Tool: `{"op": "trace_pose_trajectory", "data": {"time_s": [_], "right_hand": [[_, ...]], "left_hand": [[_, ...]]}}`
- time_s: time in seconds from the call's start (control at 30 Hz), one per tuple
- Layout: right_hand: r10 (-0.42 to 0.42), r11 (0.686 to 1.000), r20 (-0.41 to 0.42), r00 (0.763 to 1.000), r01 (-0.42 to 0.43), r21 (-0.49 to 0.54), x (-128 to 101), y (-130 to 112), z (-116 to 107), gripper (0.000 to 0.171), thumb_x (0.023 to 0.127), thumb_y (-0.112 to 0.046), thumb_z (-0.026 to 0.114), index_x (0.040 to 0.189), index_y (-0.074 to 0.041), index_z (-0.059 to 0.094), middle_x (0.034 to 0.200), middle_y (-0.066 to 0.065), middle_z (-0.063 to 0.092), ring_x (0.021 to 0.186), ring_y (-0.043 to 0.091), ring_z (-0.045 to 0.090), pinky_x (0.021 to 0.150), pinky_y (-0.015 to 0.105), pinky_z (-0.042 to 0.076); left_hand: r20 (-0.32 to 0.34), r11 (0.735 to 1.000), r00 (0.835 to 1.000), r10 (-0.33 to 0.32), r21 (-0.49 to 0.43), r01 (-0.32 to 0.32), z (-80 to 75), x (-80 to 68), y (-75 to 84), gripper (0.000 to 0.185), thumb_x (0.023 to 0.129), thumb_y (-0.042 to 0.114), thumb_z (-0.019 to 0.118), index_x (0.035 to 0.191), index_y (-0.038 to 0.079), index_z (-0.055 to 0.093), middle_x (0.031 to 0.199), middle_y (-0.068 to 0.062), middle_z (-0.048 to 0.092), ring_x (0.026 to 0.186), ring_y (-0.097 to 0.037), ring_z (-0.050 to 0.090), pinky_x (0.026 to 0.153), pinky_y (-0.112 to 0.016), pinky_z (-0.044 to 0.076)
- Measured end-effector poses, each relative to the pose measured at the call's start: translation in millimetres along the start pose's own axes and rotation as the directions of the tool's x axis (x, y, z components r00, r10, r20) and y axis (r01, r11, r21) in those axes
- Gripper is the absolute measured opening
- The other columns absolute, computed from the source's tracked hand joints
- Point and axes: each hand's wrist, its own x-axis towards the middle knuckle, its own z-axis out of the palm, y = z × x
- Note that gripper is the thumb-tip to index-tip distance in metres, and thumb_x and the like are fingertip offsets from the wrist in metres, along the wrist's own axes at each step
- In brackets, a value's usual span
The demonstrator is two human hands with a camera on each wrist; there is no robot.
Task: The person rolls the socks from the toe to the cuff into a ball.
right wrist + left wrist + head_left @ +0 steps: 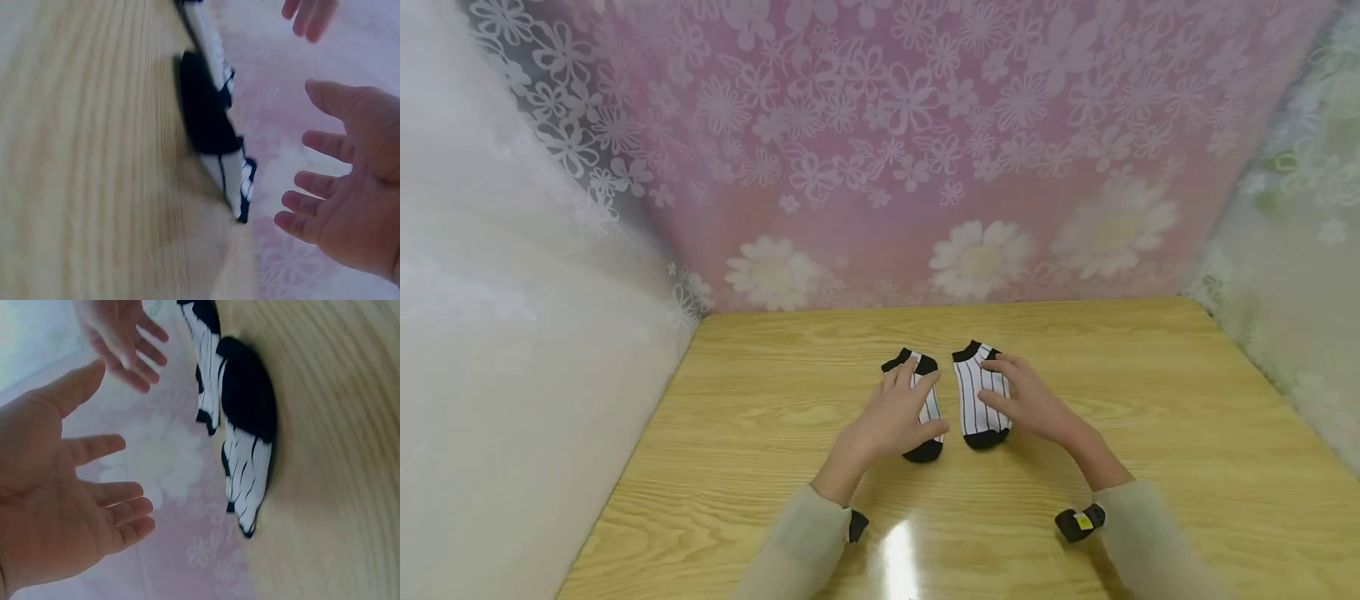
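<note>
Two white ankle socks with thin dark stripes and black toes, heels and cuffs lie side by side on the table. Over the left sock (931, 404) hovers my left hand (898, 417), hiding part of it; its fingers are spread and hold nothing in the left wrist view. My right hand (1026, 396) is above the outer edge of the right sock (981, 400), fingers apart and loosely bent. In the right wrist view a gap shows between the right hand (356, 181) and the nearer sock (206, 112).
The wood-grain table (737, 467) runs back to a pink flowered backdrop (850, 167). Pale cloth walls (512, 333) close in the left and right sides. Black wrist cameras (1078, 523) hang under both sleeves.
</note>
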Motion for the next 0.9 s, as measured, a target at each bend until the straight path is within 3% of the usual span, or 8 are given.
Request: {"op": "trace_pose_trajectory", "data": {"time_s": [0.1, 0.2, 0.3, 0.5, 0.67, 0.9], "right_hand": [[0.032, 0.999, -0.032, 0.999, -0.031, 0.042, 11.4, 8.5, -6.3, 0.05, 0.097, -0.018, 0.063, 0.137, 0.009, 0.049, 0.143, 0.035, 0.037, 0.132, 0.05, 0.035, 0.104, 0.066, 0.033], [0.064, 0.998, -0.05, 0.997, -0.064, 0.014, 21.7, 13.6, -10.3, 0.048, 0.094, -0.013, 0.066, 0.133, 0.011, 0.051, 0.137, 0.036, 0.042, 0.126, 0.05, 0.039, 0.101, 0.064, 0.036], [0.104, 0.994, -0.045, 0.994, -0.105, -0.033, 31.3, 17.7, -9.5, 0.049, 0.091, -0.013, 0.067, 0.131, 0.012, 0.053, 0.134, 0.038, 0.043, 0.117, 0.05, 0.045, 0.095, 0.062, 0.041], [0.22, 0.973, 0.005, 0.976, -0.219, -0.068, 47.4, 26.8, -1.4, 0.064, 0.088, -0.013, 0.07, 0.139, 0.014, 0.041, 0.135, 0.042, 0.038, 0.125, 0.055, 0.036, 0.099, 0.063, 0.038], [0.301, 0.953, 0.047, 0.952, -0.299, -0.053, 54.6, 31.1, 2.3, 0.083, 0.089, -0.014, 0.07, 0.151, 0.009, 0.02, 0.141, 0.046, 0.027, 0.13, 0.059, 0.029, 0.101, 0.065, 0.036], [0.336, 0.939, 0.029, 0.942, -0.332, -0.09, 59.9, 34.5, 4.9, 0.089, 0.085, -0.015, 0.075, 0.152, 0.006, 0.02, 0.141, 0.046, 0.025, 0.128, 0.061, 0.03, 0.1, 0.066, 0.037]], "left_hand": [[-0.029, 0.993, 0.999, -0.02, -0.116, 0.016, 6.1, 12.3, 8.9, 0.063, 0.098, 0.038, 0.062, 0.151, 0.013, 0.039, 0.157, -0.022, 0.027, 0.143, -0.042, 0.029, 0.112, -0.057, 0.033], [-0.037, 0.971, 0.997, -0.066, -0.231, 0.056, 15.1, 23.5, 16.8, 0.057, 0.097, 0.029, 0.065, 0.145, 0.009, 0.045, 0.148, -0.022, 0.037, 0.135, -0.038, 0.041, 0.104, -0.05, 0.044], [0.005, 0.96, 0.993, -0.119, -0.253, 0.117, 27.3, 34.9, 23.2, 0.057, 0.095, 0.027, 0.069, 0.143, 0.008, 0.047, 0.143, -0.021, 0.042, 0.127, -0.034, 0.049, 0.094, -0.041, 0.051], [0.088, 0.968, 0.975, -0.204, -0.127, 0.214, 46.3, 54.3, 35.4, 0.059, 0.088, 0.033, 0.076, 0.137, 0.01, 0.051, 0.128, -0.017, 0.051, 0.11, -0.027, 0.056, 0.081, -0.034, 0.053], [0.088, 0.966, 0.965, -0.245, -0.057, 0.251, 54.6, 60.9, 44.4, 0.061, 0.084, 0.037, 0.079, 0.132, 0.01, 0.055, 0.128, -0.018, 0.052, 0.12, -0.033, 0.052, 0.083, -0.037, 0.053], [0.035, 0.959, 0.959, -0.281, 0.051, 0.279, 68.5, 66.2, 52.1, 0.069, 0.078, 0.04, 0.084, 0.133, 0.01, 0.054, 0.127, -0.016, 0.051, 0.117, -0.034, 0.055, 0.084, -0.034, 0.053]]}}
